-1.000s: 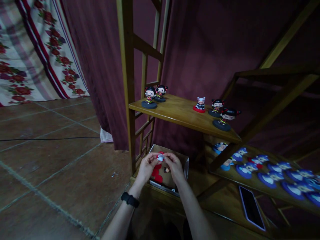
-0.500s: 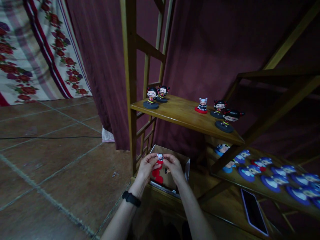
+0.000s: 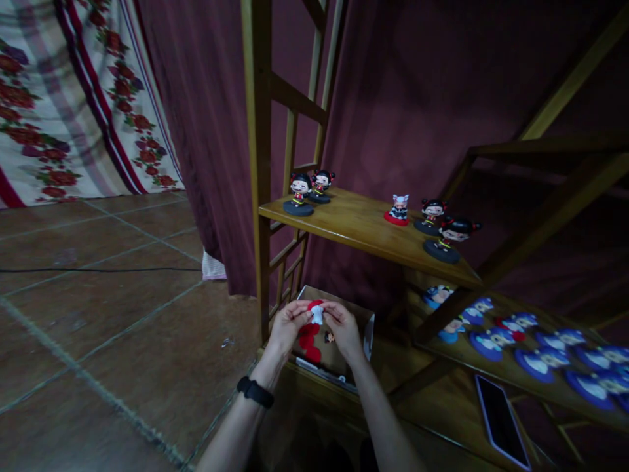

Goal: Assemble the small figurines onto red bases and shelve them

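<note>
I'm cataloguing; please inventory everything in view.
Shelf unit: 1, brown, centre, right
Black-haired figurines: 4, grey bases, upper shelf
Pale figurine: 1, red base, upper shelf
Other figurines: about ten, mostly blue, lower right
Phone: 1, black, lower right
Box: 1, brown, low centre
Round pieces: several, red, in box
Small figurine: 1, dark, in box
Curtain: count unclear, maroon, behind
Floral cloth: 1, white and red, left
Bundle: 1, whitish, curtain's foot
Cable: 1, black, tiled floor
Held figurine: 1, white and red, over box
Wristband: 1, black, left wrist
Left hand: 1, bare, held figurine's left
Right hand: 1, bare, held figurine's right
</note>
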Demonstrator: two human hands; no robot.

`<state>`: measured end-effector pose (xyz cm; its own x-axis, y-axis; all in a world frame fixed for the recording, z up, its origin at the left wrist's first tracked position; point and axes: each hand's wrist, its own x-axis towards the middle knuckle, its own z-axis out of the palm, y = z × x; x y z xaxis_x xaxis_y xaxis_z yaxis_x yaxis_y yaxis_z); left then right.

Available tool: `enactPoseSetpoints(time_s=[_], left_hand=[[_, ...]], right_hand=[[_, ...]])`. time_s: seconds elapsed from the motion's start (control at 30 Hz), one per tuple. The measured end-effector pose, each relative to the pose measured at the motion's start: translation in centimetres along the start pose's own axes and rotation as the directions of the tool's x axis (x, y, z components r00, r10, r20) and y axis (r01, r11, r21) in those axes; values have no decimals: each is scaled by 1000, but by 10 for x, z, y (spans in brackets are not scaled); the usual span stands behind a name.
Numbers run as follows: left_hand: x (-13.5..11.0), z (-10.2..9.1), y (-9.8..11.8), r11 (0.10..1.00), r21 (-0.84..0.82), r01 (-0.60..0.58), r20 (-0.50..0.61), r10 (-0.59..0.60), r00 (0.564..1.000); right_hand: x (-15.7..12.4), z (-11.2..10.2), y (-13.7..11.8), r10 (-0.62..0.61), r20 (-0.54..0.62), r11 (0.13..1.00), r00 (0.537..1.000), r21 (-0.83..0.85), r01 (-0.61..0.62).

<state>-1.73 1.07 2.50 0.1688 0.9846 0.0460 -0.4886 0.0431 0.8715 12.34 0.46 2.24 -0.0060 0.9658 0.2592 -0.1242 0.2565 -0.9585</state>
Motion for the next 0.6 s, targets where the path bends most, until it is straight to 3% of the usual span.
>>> enactPoseSetpoints(time_s=[0.37,0.6], left_hand=[[0,1,1,999,17,28,-50,-27,998],[2,2,-7,993,-54,101,-40,-103,994]], right_hand=[[-2,6,-5,90,-49,996,995,-15,-91],[-8,13,-10,249,-107,956,962,188,-227]])
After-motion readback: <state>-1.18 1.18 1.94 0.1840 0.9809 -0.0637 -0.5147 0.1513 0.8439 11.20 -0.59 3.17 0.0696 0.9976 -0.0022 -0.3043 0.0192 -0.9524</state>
